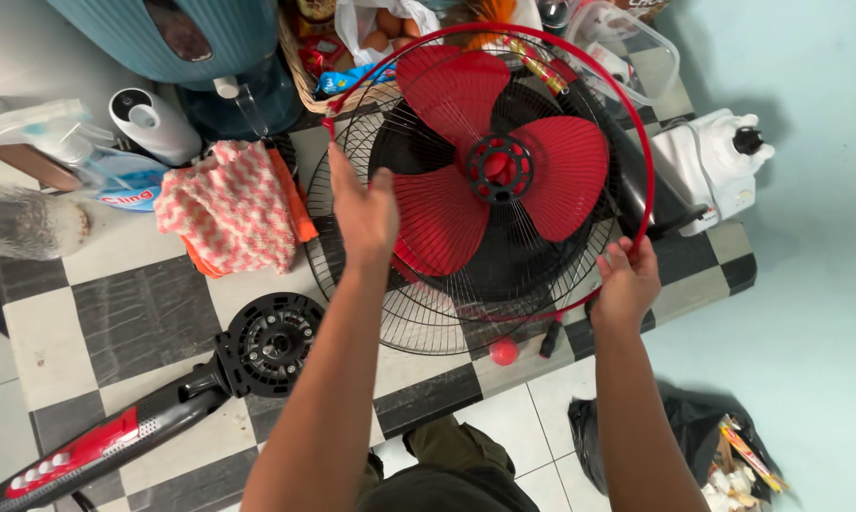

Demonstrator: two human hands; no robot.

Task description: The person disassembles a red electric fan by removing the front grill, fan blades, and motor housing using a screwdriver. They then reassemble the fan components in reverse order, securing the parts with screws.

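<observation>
A dismantled fan lies flat on the chequered bench [125, 313], at its far right portion. Its red three-bladed propeller [499, 171] sits centred on a black hub, resting within a black wire grille [418, 313] whose spokes radiate outward. A red rim ring [648, 166] is tilted over the grille, raised at the far side. The right hand [625, 284] is closed around this ring at its near edge. The left hand [364, 213] is open, fingers extended, palm against the grille's left side, holding nothing. A small red knob [504, 352] lies just beside the grille's near edge. The black motor housing [267, 343] with its stand lies apart to the left, near a pink-and-white cloth [229, 209].
</observation>
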